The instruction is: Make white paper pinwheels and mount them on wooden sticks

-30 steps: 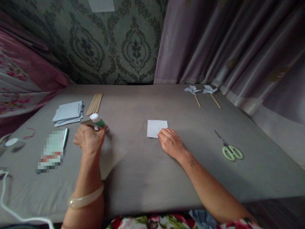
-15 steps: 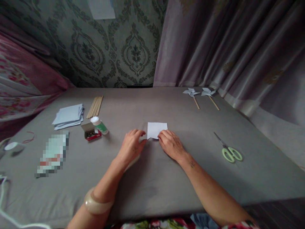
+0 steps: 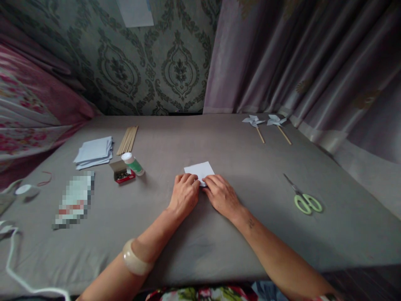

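A small white sheet of paper (image 3: 201, 168) lies in front of me at the middle of the grey cloth, turned a little askew. My left hand (image 3: 185, 191) grips its near left edge with curled fingers. On the near right edge, my right hand (image 3: 222, 192) pinches the paper between thumb and fingers. The two sets of fingertips are close together and cover the near edge, so any fold there is hidden.
Green-handled scissors (image 3: 303, 200) lie to the right. Two paper pinwheels (image 3: 254, 121) on sticks rest at the far right. On the left are stacked paper (image 3: 94, 151), wooden sticks (image 3: 128, 140), a white-capped bottle (image 3: 133, 164) and a small red box (image 3: 124, 177).
The paper has been turned askew and shifted slightly left. My left hand, previously at its left side with fingers apart, has moved right and closed on the near edge.
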Tool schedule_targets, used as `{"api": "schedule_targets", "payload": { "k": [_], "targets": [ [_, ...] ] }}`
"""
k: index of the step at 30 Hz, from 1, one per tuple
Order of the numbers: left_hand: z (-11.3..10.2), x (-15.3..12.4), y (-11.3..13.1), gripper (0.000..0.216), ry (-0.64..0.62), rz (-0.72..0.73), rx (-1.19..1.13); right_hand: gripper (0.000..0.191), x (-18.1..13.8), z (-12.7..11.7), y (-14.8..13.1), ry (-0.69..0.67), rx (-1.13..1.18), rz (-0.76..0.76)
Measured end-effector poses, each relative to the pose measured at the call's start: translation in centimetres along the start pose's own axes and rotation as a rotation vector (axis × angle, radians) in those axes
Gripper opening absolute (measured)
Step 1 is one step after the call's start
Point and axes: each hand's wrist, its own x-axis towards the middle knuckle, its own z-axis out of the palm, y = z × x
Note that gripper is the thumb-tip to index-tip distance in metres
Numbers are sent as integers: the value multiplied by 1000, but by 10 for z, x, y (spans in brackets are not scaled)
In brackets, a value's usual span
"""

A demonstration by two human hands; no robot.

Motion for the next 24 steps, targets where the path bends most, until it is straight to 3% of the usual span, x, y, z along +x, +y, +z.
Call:
{"api": "schedule_targets", "payload": {
  "k": [5,12,24],
  "targets": [
    [1,0,1,21,-59,22,-95,24,-1,0,-5,-56,-30,22],
    [1,-5,-4,21,5,23,-169,20,-4,0,-6,-50,-30,33],
    [4,-4,-16,22,-7,-78,-338,24,-8,2,-13,-33,-107,99]
  ]
}}
